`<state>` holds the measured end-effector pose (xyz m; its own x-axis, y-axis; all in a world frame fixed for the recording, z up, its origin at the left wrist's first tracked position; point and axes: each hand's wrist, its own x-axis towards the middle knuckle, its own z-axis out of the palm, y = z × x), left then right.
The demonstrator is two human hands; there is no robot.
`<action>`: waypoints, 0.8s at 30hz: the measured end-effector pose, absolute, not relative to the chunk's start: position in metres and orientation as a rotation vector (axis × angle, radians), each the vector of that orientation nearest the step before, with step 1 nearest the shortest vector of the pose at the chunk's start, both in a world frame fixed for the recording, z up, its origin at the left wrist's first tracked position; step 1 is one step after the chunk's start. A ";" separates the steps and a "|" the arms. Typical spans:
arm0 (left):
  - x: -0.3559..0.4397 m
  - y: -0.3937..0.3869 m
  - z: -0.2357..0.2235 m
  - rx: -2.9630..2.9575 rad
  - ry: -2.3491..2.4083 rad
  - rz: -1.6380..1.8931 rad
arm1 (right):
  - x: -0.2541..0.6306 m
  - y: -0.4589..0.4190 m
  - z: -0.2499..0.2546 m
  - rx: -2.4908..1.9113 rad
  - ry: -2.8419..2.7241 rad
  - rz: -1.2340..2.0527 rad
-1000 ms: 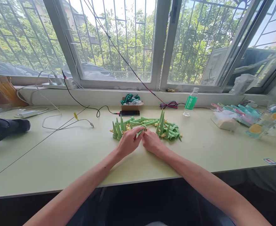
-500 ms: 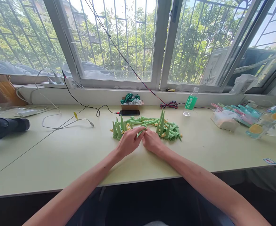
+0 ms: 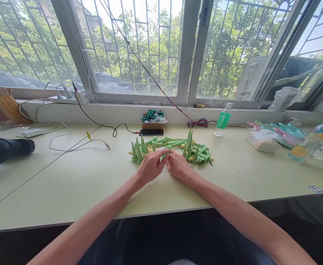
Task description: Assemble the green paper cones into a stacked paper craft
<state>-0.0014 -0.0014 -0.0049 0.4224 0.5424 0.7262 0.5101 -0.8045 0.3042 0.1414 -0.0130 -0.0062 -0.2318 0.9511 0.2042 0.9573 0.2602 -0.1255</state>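
Observation:
My left hand [image 3: 150, 166] and my right hand [image 3: 178, 165] meet at the middle of the pale table [image 3: 67, 184], fingers pinched together round one green cone-shaped plastic spike [image 3: 165, 152]. Just beyond them lies a heap of green spikes [image 3: 197, 152], some lying flat, several standing upright [image 3: 137, 151] on the left, with small yellow parts [image 3: 150, 148] scattered among them.
A black phone [image 3: 151, 132] and a small box of green material [image 3: 152, 118] sit behind the heap. A water bottle [image 3: 223, 120] stands to the right, coloured packets [image 3: 283, 132] further right. Cables [image 3: 75, 141] and a black device [image 3: 7, 146] lie left. Windows run along the back.

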 end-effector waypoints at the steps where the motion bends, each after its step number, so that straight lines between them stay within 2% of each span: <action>1: -0.001 -0.001 -0.005 2.619 0.966 1.363 | 0.142 -0.013 -0.007 -1.775 -2.292 -0.043; 24: -0.002 -0.001 -0.005 2.609 0.949 1.492 | 0.146 -0.004 -0.016 -1.739 -2.264 -0.041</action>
<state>-0.0021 -0.0007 -0.0048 0.3706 0.4938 0.7866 0.5030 -0.8187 0.2769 0.1462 -0.0041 -0.0158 -0.2321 0.9423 0.2411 0.9504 0.2725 -0.1498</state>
